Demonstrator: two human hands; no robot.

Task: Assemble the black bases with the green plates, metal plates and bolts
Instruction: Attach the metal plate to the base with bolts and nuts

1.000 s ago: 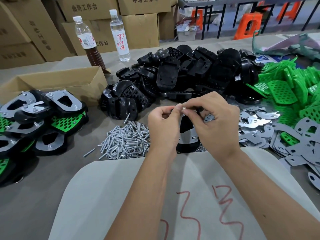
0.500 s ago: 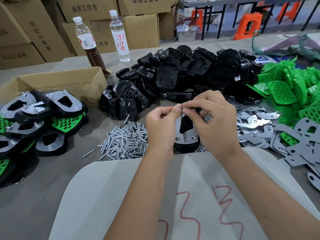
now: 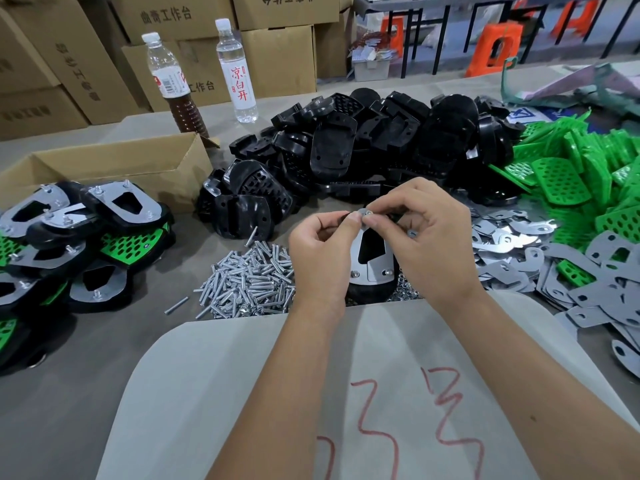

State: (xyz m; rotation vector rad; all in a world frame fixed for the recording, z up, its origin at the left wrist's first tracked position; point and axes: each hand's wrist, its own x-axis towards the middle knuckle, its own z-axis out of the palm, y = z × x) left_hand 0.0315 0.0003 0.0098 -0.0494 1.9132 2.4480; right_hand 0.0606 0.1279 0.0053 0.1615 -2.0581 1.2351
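Head view looks down on a half-built base (image 3: 370,271) with its metal plate (image 3: 372,268), mostly hidden between two hands. Left hand (image 3: 320,251) and right hand (image 3: 429,237) both pinch the plate's far tip, where a small bolt head (image 3: 367,213) barely shows. Around it lie loose bolts (image 3: 249,282), black bases (image 3: 363,150), green plates (image 3: 571,174), spare metal plates (image 3: 554,271), finished units (image 3: 69,237). One water bottle (image 3: 237,71) reads 凉白开.
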